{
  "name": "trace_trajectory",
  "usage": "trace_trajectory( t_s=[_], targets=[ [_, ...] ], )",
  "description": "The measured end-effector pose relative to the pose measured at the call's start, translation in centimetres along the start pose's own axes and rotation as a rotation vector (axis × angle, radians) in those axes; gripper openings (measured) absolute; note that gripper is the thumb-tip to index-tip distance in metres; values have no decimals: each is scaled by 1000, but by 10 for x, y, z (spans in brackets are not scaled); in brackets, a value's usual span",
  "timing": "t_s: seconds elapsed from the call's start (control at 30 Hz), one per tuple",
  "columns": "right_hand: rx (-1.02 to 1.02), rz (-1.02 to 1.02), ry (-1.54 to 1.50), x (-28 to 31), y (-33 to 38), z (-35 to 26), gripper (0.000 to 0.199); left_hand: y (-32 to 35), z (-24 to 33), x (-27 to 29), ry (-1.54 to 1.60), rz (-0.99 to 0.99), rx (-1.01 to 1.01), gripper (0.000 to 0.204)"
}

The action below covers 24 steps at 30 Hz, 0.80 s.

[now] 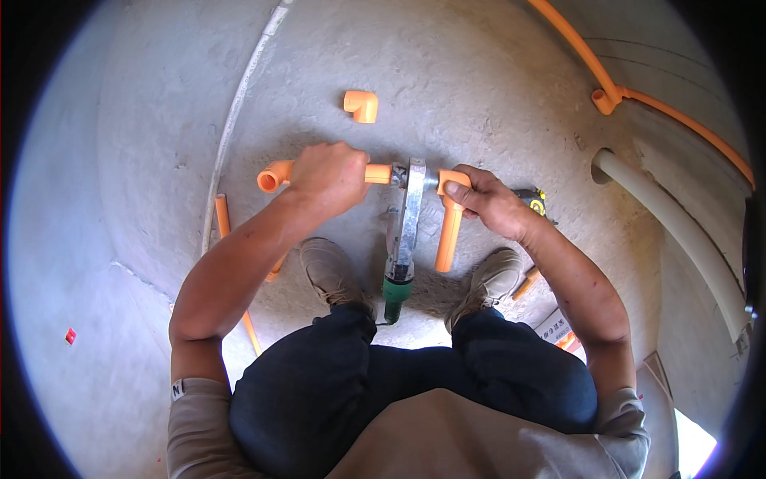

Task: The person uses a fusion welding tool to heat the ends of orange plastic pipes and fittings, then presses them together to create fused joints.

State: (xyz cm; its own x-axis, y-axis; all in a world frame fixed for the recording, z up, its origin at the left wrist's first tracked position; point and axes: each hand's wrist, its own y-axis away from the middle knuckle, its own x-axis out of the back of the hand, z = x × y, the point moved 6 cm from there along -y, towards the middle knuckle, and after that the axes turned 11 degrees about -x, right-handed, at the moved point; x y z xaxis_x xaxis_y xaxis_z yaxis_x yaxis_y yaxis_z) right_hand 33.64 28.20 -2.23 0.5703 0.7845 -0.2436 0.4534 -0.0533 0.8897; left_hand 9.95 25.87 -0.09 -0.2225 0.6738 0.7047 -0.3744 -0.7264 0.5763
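Note:
Between my feet stands a pipe welding iron (404, 231) with a flat metal heating plate and a green handle. My left hand (329, 177) is wrapped round a short orange pipe (378, 173); an orange elbow (274, 176) sits on its outer end, and its inner end meets the die on the left of the plate. My right hand (487, 199) grips an orange elbow fitting (452, 183) against the die on the right side. From that fitting a short orange pipe stub (448, 238) points down toward me. How deep either piece sits on its die I cannot tell.
A loose orange elbow (362, 105) lies on the concrete floor ahead. A tape measure (533, 200) is beyond my right hand. Orange pipes (586, 56) and a thick white pipe (670, 215) run along the right; a thin white conduit (239, 100) runs at left, near an orange pipe piece (223, 214).

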Motion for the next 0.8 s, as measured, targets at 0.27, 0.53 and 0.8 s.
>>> trace_trajectory(
  t_s=[0.27,0.53,0.8],
  targets=[
    [99,15,20,-3,-1,-3,44,-3,-7,-7,31,-14,-13,15],
    [158,96,117,-2,2,-7,42,-5,-5,-4,70,-67,-14,17],
    [144,71,147,-1,2,-9,39,-6,-1,-2,81,-151,-2,23]
  ],
)
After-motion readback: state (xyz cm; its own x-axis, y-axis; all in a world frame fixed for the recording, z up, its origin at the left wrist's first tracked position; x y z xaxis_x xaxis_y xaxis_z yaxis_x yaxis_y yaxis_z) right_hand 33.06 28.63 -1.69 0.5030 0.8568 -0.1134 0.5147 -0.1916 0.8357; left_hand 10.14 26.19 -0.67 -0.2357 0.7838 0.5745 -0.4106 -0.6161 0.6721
